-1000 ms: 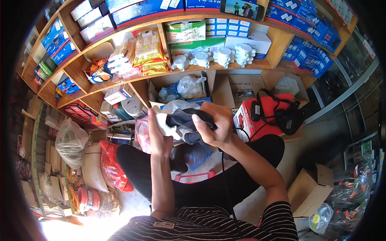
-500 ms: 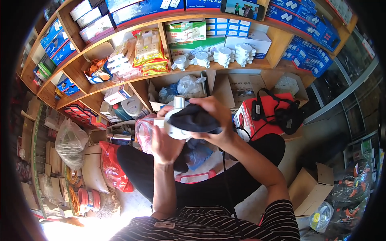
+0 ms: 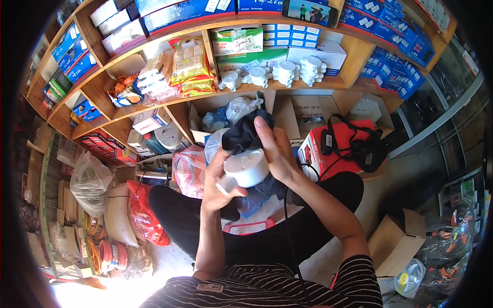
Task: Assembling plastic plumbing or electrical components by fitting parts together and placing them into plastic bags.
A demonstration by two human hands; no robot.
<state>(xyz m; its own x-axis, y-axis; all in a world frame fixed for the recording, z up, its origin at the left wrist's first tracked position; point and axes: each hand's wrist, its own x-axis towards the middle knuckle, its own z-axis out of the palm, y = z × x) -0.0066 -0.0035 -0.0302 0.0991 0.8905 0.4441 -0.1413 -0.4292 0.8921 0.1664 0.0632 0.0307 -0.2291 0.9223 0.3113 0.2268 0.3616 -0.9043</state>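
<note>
A white round plastic conduit junction box (image 3: 247, 168) with a short pipe stub is held in front of me, over my lap. My left hand (image 3: 214, 182) is closed round its left side, its thumb near the stub. A bunched black cloth (image 3: 241, 134) lies against the box's far side. My right hand (image 3: 277, 154) grips the cloth from the right, thumb pointing up and palm beside the box; some of its fingers are hidden. Similar white junction boxes (image 3: 286, 72) stand in several stacks on the shelf ahead.
Wooden shelves (image 3: 328, 82) hold blue boxes and packaged sockets. Below stands an open carton (image 3: 197, 110) with plastic bags. A red box (image 3: 336, 149) with a black strap on top is at right. A pink bag (image 3: 189, 169) sits left of my hands; a phone (image 3: 309, 12) leans above.
The junction box has turned, its stubs swinging down toward me. The black cloth has shifted from its near right face to its far side, and my right thumb now points up.
</note>
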